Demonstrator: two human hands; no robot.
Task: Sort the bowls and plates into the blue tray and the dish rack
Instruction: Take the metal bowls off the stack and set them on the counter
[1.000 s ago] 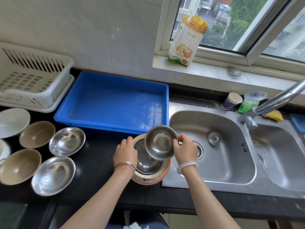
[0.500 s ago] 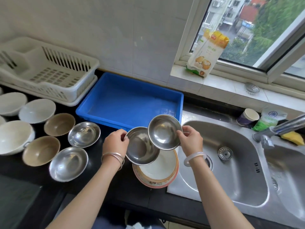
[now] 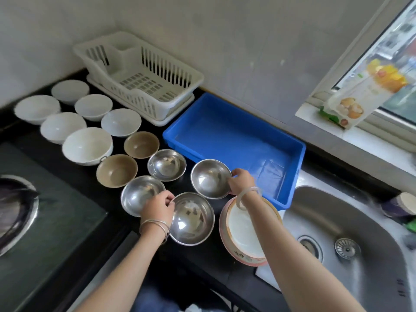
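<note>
On the black table (image 3: 74, 181), my left hand (image 3: 157, 204) pinches the nine o'clock rim of a round steel bowl (image 3: 192, 219). At its one o'clock, my right hand (image 3: 242, 181) pinches the three o'clock rim of a second round steel bowl (image 3: 210, 179), just beside the empty rectangular blue plastic tray (image 3: 234, 140). The white slatted plastic dish rack (image 3: 139, 75) stands at eleven o'clock.

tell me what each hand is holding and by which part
Left hand pinches the near steel bowl by its left rim; right hand pinches the far steel bowl by its right rim.
</note>
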